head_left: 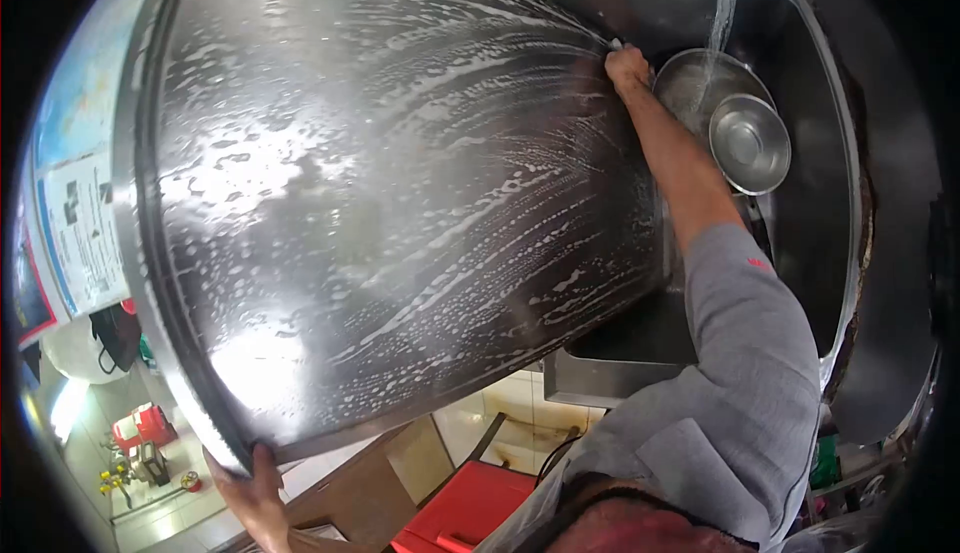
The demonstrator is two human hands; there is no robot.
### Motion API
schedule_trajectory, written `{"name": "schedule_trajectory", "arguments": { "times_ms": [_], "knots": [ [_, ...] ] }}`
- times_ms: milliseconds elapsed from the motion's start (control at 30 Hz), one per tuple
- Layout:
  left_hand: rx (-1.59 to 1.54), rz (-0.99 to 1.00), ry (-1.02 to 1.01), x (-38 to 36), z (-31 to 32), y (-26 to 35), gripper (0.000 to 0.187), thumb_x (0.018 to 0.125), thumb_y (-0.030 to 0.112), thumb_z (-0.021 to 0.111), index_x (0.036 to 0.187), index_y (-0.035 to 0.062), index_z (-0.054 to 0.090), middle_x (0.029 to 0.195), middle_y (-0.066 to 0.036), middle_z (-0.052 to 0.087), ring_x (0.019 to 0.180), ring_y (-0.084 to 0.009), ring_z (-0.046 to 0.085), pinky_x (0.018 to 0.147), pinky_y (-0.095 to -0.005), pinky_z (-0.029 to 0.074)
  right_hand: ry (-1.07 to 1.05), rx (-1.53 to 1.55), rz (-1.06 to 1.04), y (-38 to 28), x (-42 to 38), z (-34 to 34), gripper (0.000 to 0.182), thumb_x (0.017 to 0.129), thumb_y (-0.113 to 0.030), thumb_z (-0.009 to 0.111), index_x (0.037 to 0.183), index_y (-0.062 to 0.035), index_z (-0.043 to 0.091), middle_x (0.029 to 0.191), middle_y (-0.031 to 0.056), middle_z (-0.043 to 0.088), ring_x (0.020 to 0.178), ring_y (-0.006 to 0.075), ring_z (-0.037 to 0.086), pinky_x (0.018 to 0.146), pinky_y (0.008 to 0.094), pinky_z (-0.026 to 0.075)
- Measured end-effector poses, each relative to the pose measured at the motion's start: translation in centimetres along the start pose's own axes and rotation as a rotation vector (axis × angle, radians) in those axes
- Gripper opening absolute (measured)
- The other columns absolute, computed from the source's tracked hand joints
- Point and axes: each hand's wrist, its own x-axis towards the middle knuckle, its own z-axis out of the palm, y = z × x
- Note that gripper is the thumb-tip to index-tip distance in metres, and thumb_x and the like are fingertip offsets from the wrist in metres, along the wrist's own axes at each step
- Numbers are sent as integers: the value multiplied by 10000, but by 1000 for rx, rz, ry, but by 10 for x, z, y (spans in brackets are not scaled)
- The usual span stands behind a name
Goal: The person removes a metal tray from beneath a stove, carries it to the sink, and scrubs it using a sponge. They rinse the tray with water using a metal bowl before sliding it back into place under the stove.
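A large metal panel point(420, 183) streaked with soapy foam fills the middle of the view, its right end tilted down into a steel sink point(830, 243). My left hand point(255, 498) grips the panel's lower left corner, thumb over the rim. At the panel's upper right edge, my right hand point(628, 69) is closed, pressed against the surface; what its fingers hold is hidden. Just right of that hand, a wide metal bowl point(690, 78) and a smaller metal bowl point(750, 143) sit in the sink. Water point(722, 13) runs down into the wide bowl.
A red container point(465, 508) stands below the panel near my body. Printed sheets point(80, 223) hang at the far left. On the tiled floor at lower left is a red device point(145, 428) beside yellow valves point(115, 478).
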Motion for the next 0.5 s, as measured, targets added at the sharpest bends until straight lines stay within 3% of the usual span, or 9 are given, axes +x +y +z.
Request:
{"name": "schedule_trajectory", "arguments": {
  "times_ms": [33, 67, 133, 167, 267, 333, 367, 433, 500],
  "knots": [
    [-31, -67, -18, 0, 2, 4, 501, 791, -4, 552, 1255, 9, 364, 725, -21, 505, 492, -64, 403, 408, -194, 311, 10, -47, -57, -23, -15, -8, 343, 735, -194, 501, 1025, -48, 611, 1046, 206, 597, 1038, 378, 536, 888, 431, 418],
    [-61, -134, -41, 3, 5, 13, 526, 786, -14, 562, 1266, -4, 349, 758, -29, 501, 532, -75, 417, 445, -198, 328, 83, -121, -126, -56, -30, -13, 328, 710, -213, 569, 990, -50, 621, 974, 195, 619, 911, 359, 599, 809, 424, 475],
    [-55, -248, -122, 8, 4, 25, 464, 783, 1, 573, 1209, -3, 389, 781, -37, 513, 595, -85, 450, 498, -209, 357, 93, 87, -351, -130, -85, -40, 291, 691, -178, 575, 945, -46, 631, 939, 172, 613, 887, 329, 592, 774, 434, 474],
    [-25, -149, -124, 12, 1, 16, 427, 787, 12, 575, 1181, -3, 411, 794, -41, 524, 617, -100, 465, 528, -226, 375, 218, 209, -535, -164, -107, -40, 268, 696, -167, 564, 919, -40, 638, 920, 170, 604, 883, 332, 579, 781, 433, 464],
    [-68, 69, -122, 17, 8, -2, 345, 788, 41, 586, 1108, -11, 466, 814, -66, 549, 689, -157, 501, 628, -271, 413, 193, 277, -809, -266, -153, -56, 271, 709, -166, 553, 926, -31, 640, 949, 175, 577, 912, 350, 548, 802, 431, 453],
    [215, 257, -42, 14, 7, 12, 386, 767, 53, 607, 1108, -32, 449, 812, -177, 555, 732, -261, 538, 706, -335, 428, 243, 366, -1062, -325, -182, -56, 285, 710, -173, 565, 948, -38, 641, 947, 172, 562, 920, 353, 530, 817, 430, 443],
    [110, 427, -25, 18, 8, 4, 404, 772, 64, 598, 1133, -29, 442, 847, -220, 568, 742, -332, 544, 712, -372, 426, 247, 419, -1080, -345, -211, -62, 278, 712, -161, 566, 953, -43, 642, 949, 173, 560, 921, 357, 526, 824, 430, 438],
    [150, 315, -91, 24, 9, 6, 432, 794, 111, 583, 1164, -47, 425, 927, -260, 586, 867, -410, 568, 755, -417, 430, 222, 484, -1097, -365, -258, -67, 261, 721, -115, 558, 961, -56, 642, 984, 173, 553, 933, 372, 509, 833, 432, 426],
    [174, 617, 107, 34, 21, -24, 432, 796, 141, 585, 1147, -53, 424, 915, -267, 593, 881, -430, 566, 772, -439, 433, 149, 476, -1084, -344, -300, -74, 262, 728, -111, 559, 973, -53, 632, 949, 187, 568, 901, 371, 521, 817, 438, 430]
  ]
}}
